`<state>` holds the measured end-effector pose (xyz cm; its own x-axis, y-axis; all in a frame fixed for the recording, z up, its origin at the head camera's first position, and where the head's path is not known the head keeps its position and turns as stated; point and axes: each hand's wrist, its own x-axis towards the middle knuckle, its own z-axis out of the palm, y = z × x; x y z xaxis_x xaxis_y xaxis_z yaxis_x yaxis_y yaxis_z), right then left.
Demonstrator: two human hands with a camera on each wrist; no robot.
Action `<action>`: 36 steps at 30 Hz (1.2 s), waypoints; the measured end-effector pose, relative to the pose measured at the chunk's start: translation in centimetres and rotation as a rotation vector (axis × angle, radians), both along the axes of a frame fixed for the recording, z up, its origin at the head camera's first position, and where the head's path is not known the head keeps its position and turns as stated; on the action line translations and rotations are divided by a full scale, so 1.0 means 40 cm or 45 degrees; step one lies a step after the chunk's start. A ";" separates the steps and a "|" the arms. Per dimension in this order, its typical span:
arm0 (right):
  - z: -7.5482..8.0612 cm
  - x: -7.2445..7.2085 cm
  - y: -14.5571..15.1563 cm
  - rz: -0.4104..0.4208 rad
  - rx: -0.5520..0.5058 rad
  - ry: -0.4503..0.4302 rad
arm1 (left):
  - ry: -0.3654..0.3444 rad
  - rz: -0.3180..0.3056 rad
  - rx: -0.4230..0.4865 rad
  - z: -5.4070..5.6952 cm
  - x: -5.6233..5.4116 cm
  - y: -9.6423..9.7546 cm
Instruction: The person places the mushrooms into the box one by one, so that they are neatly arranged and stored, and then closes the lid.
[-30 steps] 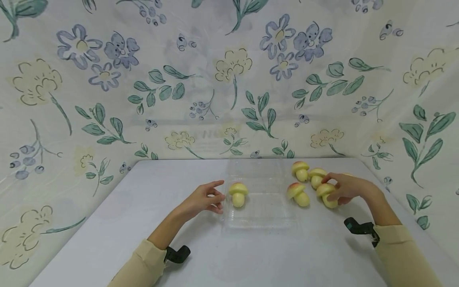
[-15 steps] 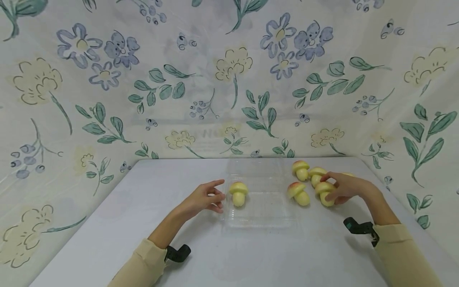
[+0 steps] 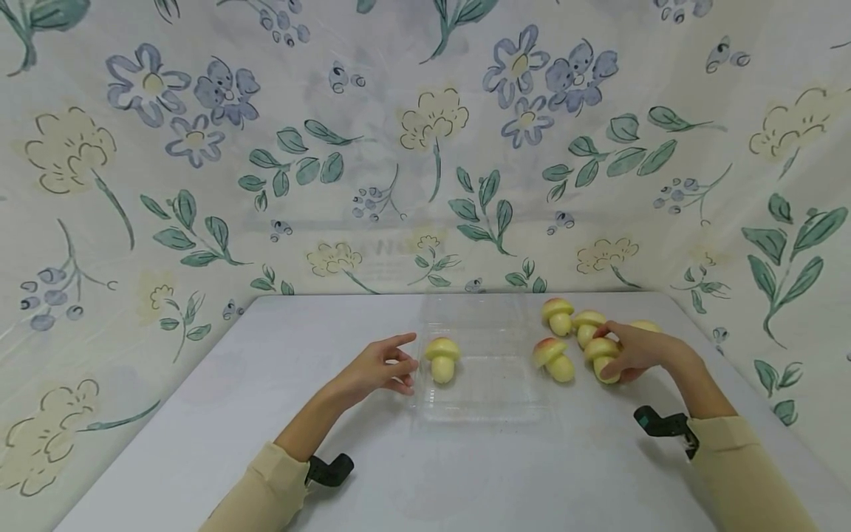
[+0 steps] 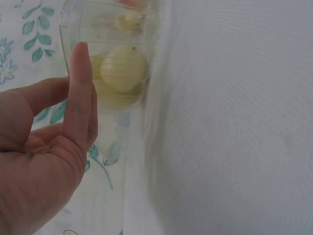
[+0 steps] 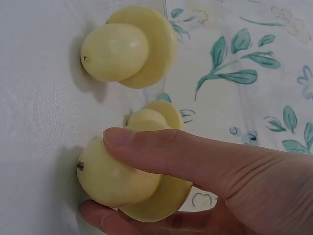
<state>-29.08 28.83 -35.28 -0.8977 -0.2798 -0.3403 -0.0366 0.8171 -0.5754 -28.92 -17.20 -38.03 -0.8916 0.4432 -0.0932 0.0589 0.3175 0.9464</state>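
Note:
In the head view a clear plastic box (image 3: 488,410) lies on the table with one yellow artificial mushroom (image 3: 442,360) at its left side. My left hand (image 3: 375,373) is at the box's left wall, its fingers loosely extended; in the left wrist view the fingers lie along the clear wall, the mushroom showing through it. At the right, my right hand (image 3: 641,351) holds another artificial mushroom (image 5: 117,171) low at the table, thumb over its pale stem and fingers under the far side. Part of its cap is hidden by the hand.
Several more artificial mushrooms stand right of the box: one with a reddish cap (image 3: 554,360), one behind (image 3: 558,316), one beside my fingers (image 3: 588,325) and one partly hidden behind my hand (image 3: 646,325). A flowered cloth (image 3: 425,148) hangs behind the white table (image 3: 319,318).
The right hand and the mushroom in its grip have shifted slightly left. More of the mushroom behind the hand shows. The left hand and the box have stayed in place.

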 end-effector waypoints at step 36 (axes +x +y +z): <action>0.021 -0.004 0.010 -0.013 0.041 0.046 | -0.004 0.003 0.001 0.001 -0.001 0.001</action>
<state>-29.24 29.21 -34.43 -0.9124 -0.2602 -0.3160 -0.0488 0.8356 -0.5471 -28.94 -17.16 -37.99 -0.8925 0.4408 -0.0955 0.0551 0.3167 0.9469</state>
